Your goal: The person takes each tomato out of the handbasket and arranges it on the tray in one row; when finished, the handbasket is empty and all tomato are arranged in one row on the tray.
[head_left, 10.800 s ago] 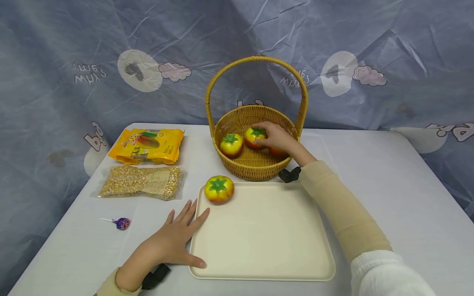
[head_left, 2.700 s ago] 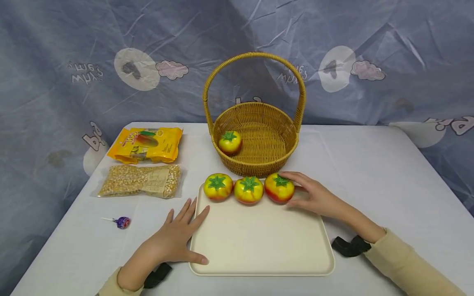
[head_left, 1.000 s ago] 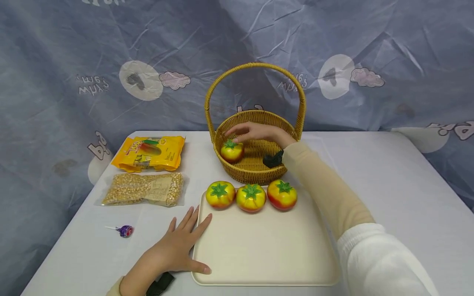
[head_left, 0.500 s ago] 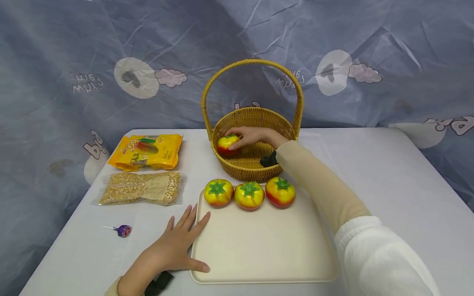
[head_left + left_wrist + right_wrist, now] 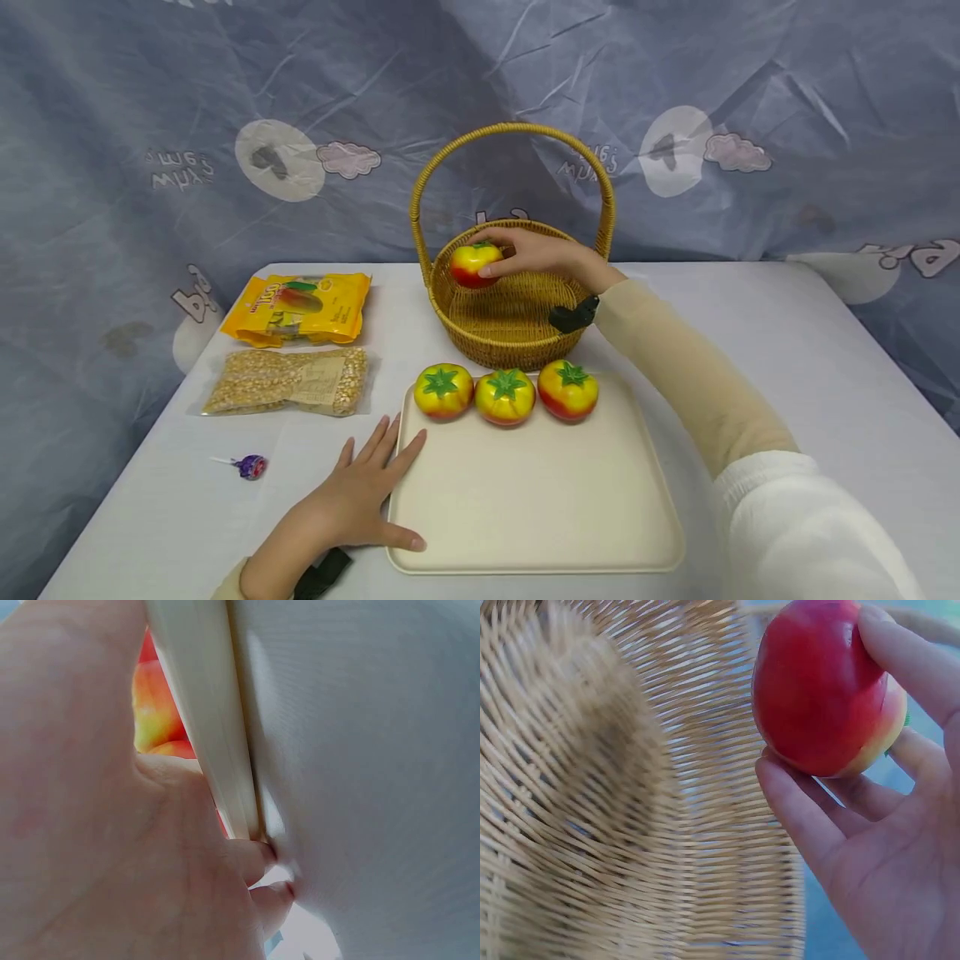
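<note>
My right hand [image 5: 528, 252] grips a red-and-yellow toy tomato [image 5: 474, 267] with a green leafy top, held up inside the wicker basket [image 5: 517, 342]. In the right wrist view the tomato's red underside [image 5: 817, 690] faces the camera, with fingers and thumb around it. Fingers spread, my left hand [image 5: 356, 500] lies at the left edge of the cream tray [image 5: 532, 500], thumb and index finger over its rim. Along the tray's far edge, three more toy tomatoes sit in a row: left [image 5: 443, 392], middle [image 5: 505, 397] and right [image 5: 567, 390].
Left of the basket lie a yellow mango-candy bag [image 5: 300, 308] and a clear bag of corn kernels [image 5: 288, 382]. Nearer, a purple-wrapped lollipop [image 5: 251, 467] rests on the white tablecloth [image 5: 150, 508]. The basket's tall handle [image 5: 513, 129] arches over its opening. A grey-blue printed cloth hangs behind.
The tomatoes have gone from the basket to the tray's far edge, forming a row of three. My right hand has reached back, gripped the last basket tomato and raised it. The left hand stays put.
</note>
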Demonstrator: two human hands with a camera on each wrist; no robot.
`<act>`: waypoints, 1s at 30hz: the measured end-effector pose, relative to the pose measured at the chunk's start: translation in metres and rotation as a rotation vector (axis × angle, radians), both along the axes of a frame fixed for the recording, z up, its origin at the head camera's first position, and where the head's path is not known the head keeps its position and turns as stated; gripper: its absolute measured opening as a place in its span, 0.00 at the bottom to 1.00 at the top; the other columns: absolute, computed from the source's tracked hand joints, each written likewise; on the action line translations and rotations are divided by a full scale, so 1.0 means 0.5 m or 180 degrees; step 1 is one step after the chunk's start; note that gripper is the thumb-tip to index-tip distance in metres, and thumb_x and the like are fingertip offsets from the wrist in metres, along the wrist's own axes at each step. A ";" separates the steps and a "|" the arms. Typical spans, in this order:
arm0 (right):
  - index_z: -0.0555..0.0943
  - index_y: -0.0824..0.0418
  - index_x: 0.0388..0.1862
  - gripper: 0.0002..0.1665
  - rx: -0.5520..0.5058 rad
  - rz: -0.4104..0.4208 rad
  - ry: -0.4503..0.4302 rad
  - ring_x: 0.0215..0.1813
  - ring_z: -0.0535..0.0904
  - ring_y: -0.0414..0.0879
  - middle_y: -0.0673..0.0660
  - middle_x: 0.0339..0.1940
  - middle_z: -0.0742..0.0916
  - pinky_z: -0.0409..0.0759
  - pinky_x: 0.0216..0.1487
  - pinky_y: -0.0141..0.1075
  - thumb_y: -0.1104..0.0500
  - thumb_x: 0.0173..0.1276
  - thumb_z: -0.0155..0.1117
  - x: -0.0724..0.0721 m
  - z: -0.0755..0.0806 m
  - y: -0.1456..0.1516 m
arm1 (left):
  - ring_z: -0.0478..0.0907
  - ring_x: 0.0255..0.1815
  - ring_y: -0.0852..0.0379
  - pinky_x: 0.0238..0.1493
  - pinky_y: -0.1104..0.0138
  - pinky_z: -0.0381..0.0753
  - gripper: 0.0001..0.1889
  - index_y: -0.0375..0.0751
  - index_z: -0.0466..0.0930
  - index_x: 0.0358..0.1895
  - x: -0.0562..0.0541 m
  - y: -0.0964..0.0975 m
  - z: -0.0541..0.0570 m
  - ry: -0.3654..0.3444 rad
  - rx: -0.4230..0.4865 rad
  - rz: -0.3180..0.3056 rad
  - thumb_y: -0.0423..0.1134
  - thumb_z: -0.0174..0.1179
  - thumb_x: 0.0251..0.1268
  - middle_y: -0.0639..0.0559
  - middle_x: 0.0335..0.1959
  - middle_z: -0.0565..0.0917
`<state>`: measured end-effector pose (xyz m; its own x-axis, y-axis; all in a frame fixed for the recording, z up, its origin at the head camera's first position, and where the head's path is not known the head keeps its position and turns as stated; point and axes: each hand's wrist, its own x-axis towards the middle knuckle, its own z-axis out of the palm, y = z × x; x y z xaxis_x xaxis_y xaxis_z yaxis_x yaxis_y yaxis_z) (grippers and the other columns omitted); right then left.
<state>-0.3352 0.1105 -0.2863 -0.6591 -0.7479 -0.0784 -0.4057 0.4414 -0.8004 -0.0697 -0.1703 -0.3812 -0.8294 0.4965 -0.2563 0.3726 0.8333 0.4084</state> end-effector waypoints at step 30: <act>0.63 0.60 0.69 0.39 -0.0391 -0.0018 0.0193 0.67 0.61 0.42 0.63 0.68 0.67 0.59 0.60 0.28 0.67 0.60 0.67 0.301 -0.122 0.352 | 0.33 0.72 0.39 0.59 0.34 0.37 0.63 0.47 0.49 0.75 -0.002 -0.002 -0.002 0.0040 -0.0049 -0.0023 0.76 0.61 0.33 0.36 0.73 0.39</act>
